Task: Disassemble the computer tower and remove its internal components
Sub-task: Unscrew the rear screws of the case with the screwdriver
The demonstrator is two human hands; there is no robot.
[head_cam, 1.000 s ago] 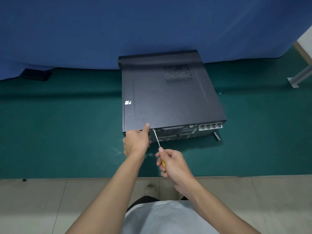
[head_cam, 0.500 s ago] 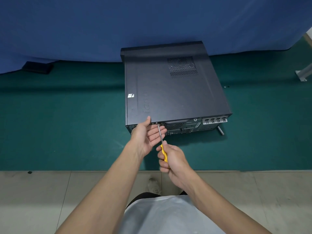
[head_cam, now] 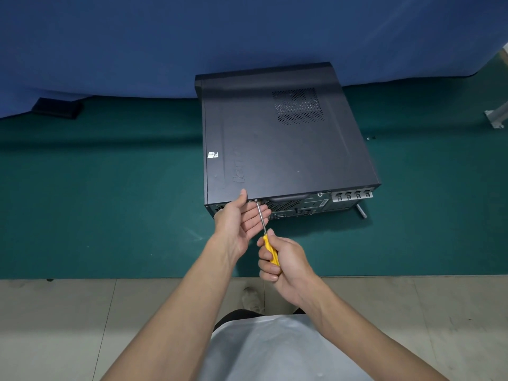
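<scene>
A black computer tower (head_cam: 283, 144) lies on its side on green matting, its rear panel facing me. My right hand (head_cam: 286, 259) grips the yellow handle of a screwdriver (head_cam: 266, 235). The metal shaft runs up to a screw (head_cam: 256, 200) at the top left of the rear panel. My left hand (head_cam: 239, 221) is palm up under the shaft, fingers straight and cupped below the screw, thumb touching the edge of the side cover.
The green mat (head_cam: 110, 202) ends at a tiled floor (head_cam: 68, 325) near me. A blue curtain (head_cam: 165, 45) hangs behind the tower. A black flat object (head_cam: 57, 108) lies at the back left. A metal frame foot (head_cam: 494, 119) stands at the right edge. A small grey rod (head_cam: 362, 211) lies right of the tower.
My left hand turned from gripping the tower's corner to palm up beneath the screw. The screwdriver swung more upright onto the screw. My view tilted slightly.
</scene>
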